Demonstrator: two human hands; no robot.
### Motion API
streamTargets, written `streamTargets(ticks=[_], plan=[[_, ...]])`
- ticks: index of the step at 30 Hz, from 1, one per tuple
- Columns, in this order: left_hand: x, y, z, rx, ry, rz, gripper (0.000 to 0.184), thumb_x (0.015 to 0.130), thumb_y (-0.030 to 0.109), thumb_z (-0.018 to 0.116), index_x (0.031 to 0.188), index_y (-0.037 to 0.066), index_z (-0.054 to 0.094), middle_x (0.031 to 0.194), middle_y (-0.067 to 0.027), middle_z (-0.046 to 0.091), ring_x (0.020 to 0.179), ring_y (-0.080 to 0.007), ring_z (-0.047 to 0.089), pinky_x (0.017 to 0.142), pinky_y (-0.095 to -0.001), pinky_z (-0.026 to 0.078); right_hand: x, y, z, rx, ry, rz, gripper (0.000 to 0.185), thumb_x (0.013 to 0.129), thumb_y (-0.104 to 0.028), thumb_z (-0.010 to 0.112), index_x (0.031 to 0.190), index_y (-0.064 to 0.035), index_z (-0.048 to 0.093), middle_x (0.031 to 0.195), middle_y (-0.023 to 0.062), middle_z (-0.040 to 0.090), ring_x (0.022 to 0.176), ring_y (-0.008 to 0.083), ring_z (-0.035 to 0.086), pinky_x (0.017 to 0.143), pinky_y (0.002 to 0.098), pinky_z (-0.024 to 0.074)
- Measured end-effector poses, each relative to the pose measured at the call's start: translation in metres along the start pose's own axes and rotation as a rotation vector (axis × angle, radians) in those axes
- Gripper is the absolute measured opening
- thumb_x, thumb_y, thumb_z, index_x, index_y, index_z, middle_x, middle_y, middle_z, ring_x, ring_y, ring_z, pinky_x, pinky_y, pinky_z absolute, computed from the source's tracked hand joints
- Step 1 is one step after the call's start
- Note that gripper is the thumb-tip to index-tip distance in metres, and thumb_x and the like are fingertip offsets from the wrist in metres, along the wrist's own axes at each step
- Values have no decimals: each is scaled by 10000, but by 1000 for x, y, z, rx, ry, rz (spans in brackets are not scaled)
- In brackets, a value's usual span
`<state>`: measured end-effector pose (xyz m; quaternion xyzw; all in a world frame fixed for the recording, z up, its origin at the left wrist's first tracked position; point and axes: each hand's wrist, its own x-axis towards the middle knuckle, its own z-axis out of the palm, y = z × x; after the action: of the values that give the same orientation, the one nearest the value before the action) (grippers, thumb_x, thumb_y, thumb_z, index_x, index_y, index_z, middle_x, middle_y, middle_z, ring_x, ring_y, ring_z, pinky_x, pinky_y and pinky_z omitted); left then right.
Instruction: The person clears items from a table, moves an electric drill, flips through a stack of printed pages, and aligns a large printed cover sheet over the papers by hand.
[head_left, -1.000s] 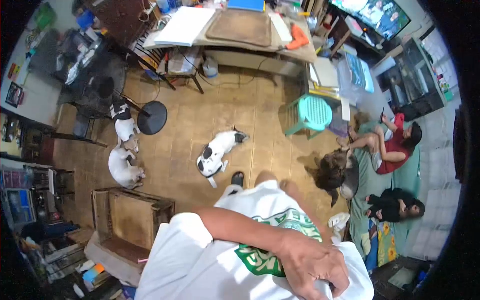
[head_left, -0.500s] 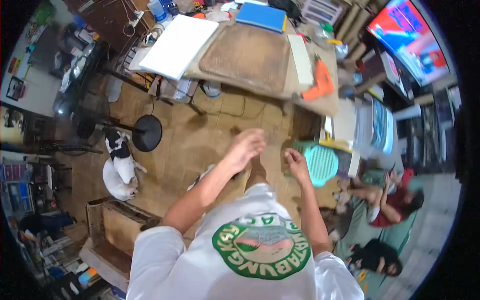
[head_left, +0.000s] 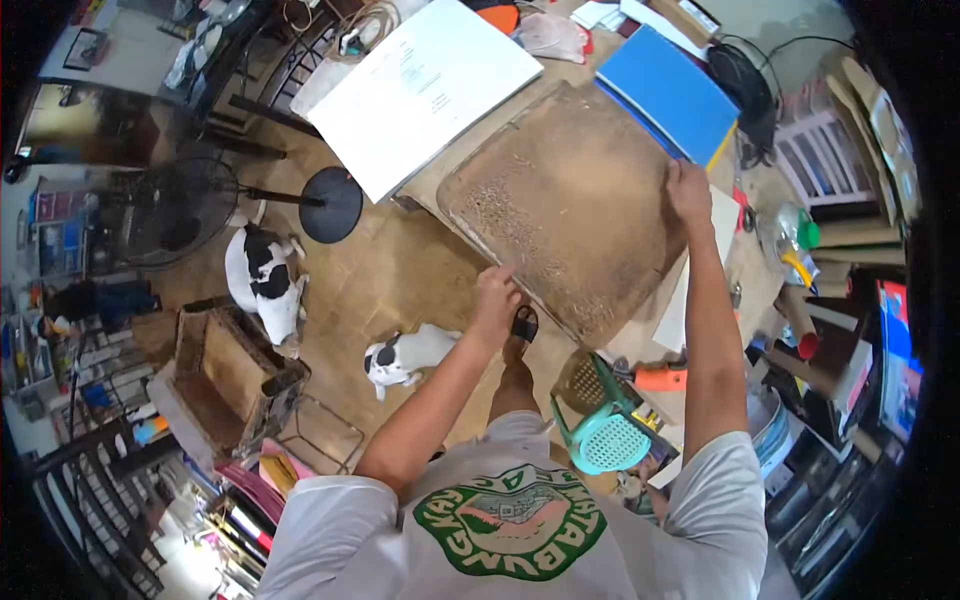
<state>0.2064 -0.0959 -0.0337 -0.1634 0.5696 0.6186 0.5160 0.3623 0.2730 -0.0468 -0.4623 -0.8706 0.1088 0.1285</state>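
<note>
Brown board [head_left: 570,190] lies on the bench [head_left: 760,285], and I am looking at it from far away through the head camera. First on the left I see a black fan [head_left: 165,210]. Next come an old wooden box [head_left: 225,375] and a white dog with black spots [head_left: 262,270] on the floor [head_left: 385,265]. Another spotted dog [head_left: 415,352] lies nearer the middle. A big white sheet [head_left: 425,95] is just beside the board. The left hand [head_left: 495,303] has bent fingers at the board's near edge, but I can't tell if it grips. A green stool [head_left: 610,442] stands near an orange tool [head_left: 660,378]. A blue folder [head_left: 668,88] lies past the board. The right hand [head_left: 688,190] is curled tight on the board's far right edge. Farther right is a clear bottle [head_left: 780,230].
</note>
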Motion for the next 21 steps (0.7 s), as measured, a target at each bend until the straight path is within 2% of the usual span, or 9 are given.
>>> streamTargets(ticks=[2, 4, 5, 11, 13, 14, 18, 19, 21], plan=[[-6, 11, 15, -36, -60, -14, 324, 905, 394, 587, 1137, 169, 564, 1114, 14, 587, 1036, -124, 528, 809, -292, 426, 11, -11, -7, -91, -50, -44, 449, 986, -386, 451, 1069, 14, 639, 1039, 316, 608, 1023, 471, 577, 884, 524, 477], [-4, 7, 24, -91, 192, -114, 329, 905, 411, 578, 1124, 166, 572, 1060, 23, 611, 1012, -111, 537, 804, -288, 426, 2, -39, -17, -123, -42, 68, 514, 982, -458, 435, 1092, -3, 645, 1075, 300, 605, 1049, 452, 576, 895, 519, 476], [-2, 4, 22, -98, 200, -113, 329, 905, 411, 578, 1124, 166, 572, 1060, 23, 611, 1012, -111, 537, 804, -288, 426, 0, -36, -12, -137, -13, 77, 567, 973, -513, 421, 1103, -11, 649, 1130, 282, 598, 1059, 446, 579, 907, 516, 473], [4, 3, 27, -465, 28, -56, 561, 916, 514, 583, 1282, 92, 530, 1164, -72, 596, 1066, -224, 567, 902, -374, 474, 0, -47, -19, -114, -157, 174, 676, 968, -578, 381, 1123, 35, 619, 1109, 302, 609, 1056, 449, 586, 899, 516, 465], [2, 3, 42, -398, 272, 43, 525, 928, 521, 598, 1165, 54, 632, 1028, -28, 631, 996, -153, 578, 871, -312, 463, -7, -29, -10, -61, -224, 193, 711, 964, -603, 362, 1137, 40, 609, 1082, 298, 621, 1044, 452, 593, 907, 516, 455], [-5, 7, 44, -407, 266, 43, 525, 928, 521, 598, 1165, 54, 632, 1028, -28, 631, 996, -153, 578, 871, -312, 463, -8, -24, -9, 3, -273, 215, 746, 959, -628, 343, 1151, 45, 599, 1056, 293, 632, 1032, 455, 600, 915, 516, 444], [-16, 29, 1, -124, 294, 150, 680, 934, 593, 540, 1263, 1, 589, 1169, -79, 617, 1054, -176, 552, 934, -321, 427, -48, -46, -24, 162, -254, 340, 796, 954, -645, 321, 1103, 61, 656, 1083, 331, 636, 1059, 456, 603, 933, 487, 443], [-16, 34, -8, -43, 291, 155, 735, 941, 618, 504, 1304, -19, 561, 1218, -102, 607, 1079, -191, 546, 954, -332, 415, -52, -55, -37, 143, -335, 429, 793, 948, -645, 354, 1085, 64, 681, 1086, 325, 644, 1074, 385, 632, 935, 415, 463], [-23, 51, -26, 23, 357, 123, 748, 951, 627, 468, 1302, -26, 561, 1237, -114, 596, 1097, -202, 542, 961, -344, 412, -67, -73, -71, 230, -454, 533, 780, 943, -643, 388, 1072, 66, 685, 1062, 277, 665, 1039, 324, 639, 927, 383, 461]])
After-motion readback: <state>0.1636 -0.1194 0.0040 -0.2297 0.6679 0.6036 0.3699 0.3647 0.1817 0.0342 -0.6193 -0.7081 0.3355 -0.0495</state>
